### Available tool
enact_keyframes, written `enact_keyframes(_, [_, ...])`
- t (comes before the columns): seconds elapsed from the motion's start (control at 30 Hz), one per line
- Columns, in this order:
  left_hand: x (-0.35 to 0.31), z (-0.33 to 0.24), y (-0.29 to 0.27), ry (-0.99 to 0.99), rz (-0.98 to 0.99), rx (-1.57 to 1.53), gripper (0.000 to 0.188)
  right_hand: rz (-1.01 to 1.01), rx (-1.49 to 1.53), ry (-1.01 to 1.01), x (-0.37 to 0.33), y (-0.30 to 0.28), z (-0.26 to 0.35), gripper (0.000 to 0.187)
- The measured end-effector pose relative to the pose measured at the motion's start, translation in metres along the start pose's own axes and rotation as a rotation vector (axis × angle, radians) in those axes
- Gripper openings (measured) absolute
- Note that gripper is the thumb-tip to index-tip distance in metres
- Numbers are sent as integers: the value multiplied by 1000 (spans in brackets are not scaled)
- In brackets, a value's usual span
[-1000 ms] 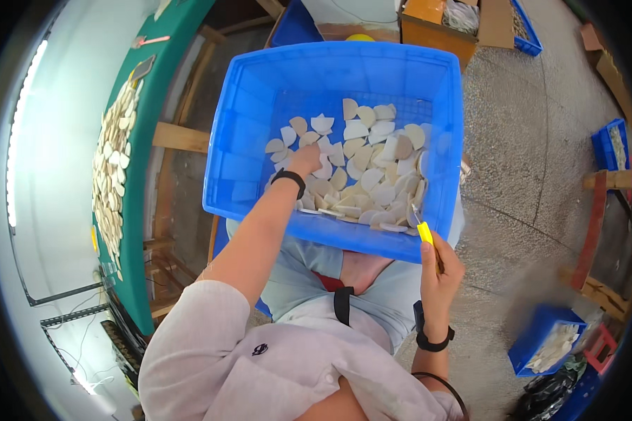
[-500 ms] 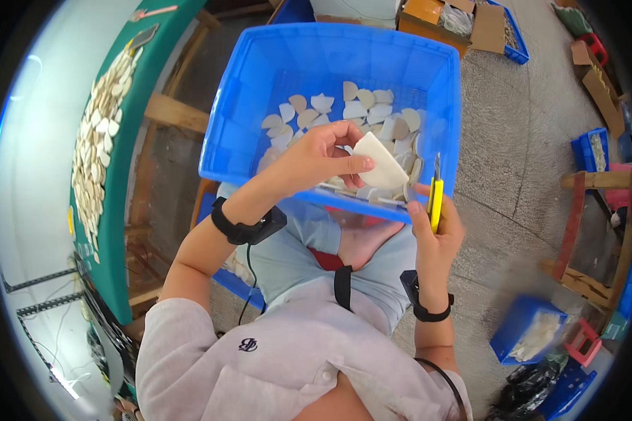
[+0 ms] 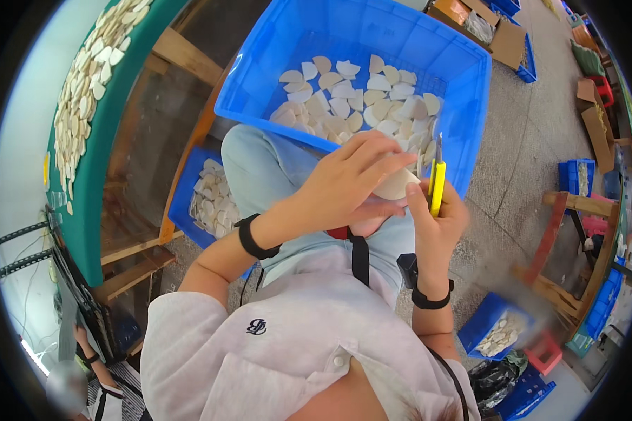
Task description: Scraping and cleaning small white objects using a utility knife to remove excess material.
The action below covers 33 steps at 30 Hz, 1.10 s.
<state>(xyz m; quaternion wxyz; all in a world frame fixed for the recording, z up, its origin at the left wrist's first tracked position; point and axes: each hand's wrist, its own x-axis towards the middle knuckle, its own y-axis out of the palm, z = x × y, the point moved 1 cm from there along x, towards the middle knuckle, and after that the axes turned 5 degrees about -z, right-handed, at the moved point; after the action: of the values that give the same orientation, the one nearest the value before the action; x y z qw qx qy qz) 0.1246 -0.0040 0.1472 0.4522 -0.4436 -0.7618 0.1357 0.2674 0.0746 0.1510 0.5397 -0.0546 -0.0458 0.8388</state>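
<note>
My left hand [image 3: 361, 172] is closed on a cream, flat half-round piece [image 3: 398, 184], its fingers over the top and the thumb beneath. At the piece's right edge, the thumb of my right hand [image 3: 439, 214] touches or nearly touches it. That hand grips a yellow utility knife [image 3: 438, 188], held upright with the metal tip pointing away from me. Both hands are over the near edge of a large blue crate [image 3: 260, 77]. Many cream and white half-round pieces [image 3: 340, 90] lie loose in it. The far side of the held piece is partly hidden by my fingers.
A green-topped table [image 3: 91, 210] at the left carries a long pile of similar pieces [image 3: 91, 84]. Smaller blue bins of pieces stand by my left leg [image 3: 214, 196] and at lower right [image 3: 495, 330]. A wooden frame [image 3: 576, 203] stands right. Another person's arm [image 3: 95, 354] shows lower left.
The view has shifted, so the crate appears higher and further right. My left hand has come down over the piece, which now lies flatter and nearer my right thumb. The knife stays in my right hand.
</note>
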Motion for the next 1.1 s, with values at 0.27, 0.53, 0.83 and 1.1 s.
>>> enact_keyframes(0.27, [-30, 4, 3, -858, 65, -1243, 48, 154, 165, -14, 4, 0, 6, 20])
enact_keyframes(0.53, [-31, 5, -8, -901, -132, -1643, 34, 141, -75, -172, -3, 3, 1, 26])
enact_keyframes(0.83, [-34, 0, -13, -886, -71, -1176, 31, 275, -388, -501, -9, 5, 15, 28])
enact_keyframes(1.1, [-35, -6, -13, -784, -115, -968, 28, 360, -518, -503, -13, 3, 22, 31])
